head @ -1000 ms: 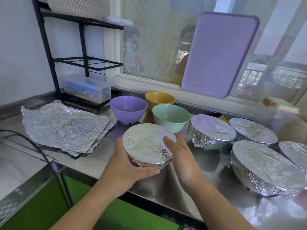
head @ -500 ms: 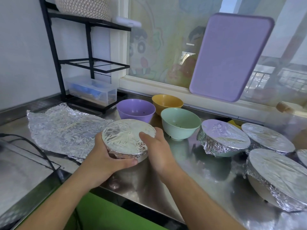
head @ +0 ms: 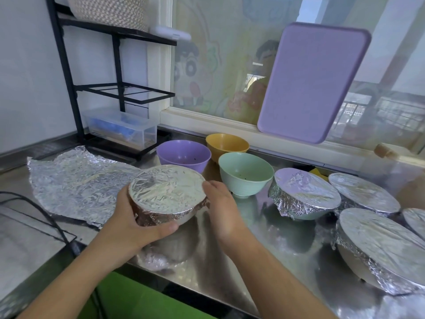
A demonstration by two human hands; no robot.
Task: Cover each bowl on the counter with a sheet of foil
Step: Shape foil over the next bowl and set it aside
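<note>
On the left of the steel worktop [head: 264,256] lies a stack of crinkled foil sheets [head: 78,183]. Just right of it, the left hand [head: 135,219] grips a foil-covered bowl [head: 167,194], lifted and tilted above the worktop, thumb curled under its near side. The right hand [head: 220,208] rests against the bowl's right edge, fingers relaxed. Behind stand uncovered purple [head: 184,155], yellow [head: 226,143] and green [head: 246,171] bowls. Further right sit foil-wrapped bowls [head: 303,194].
</note>
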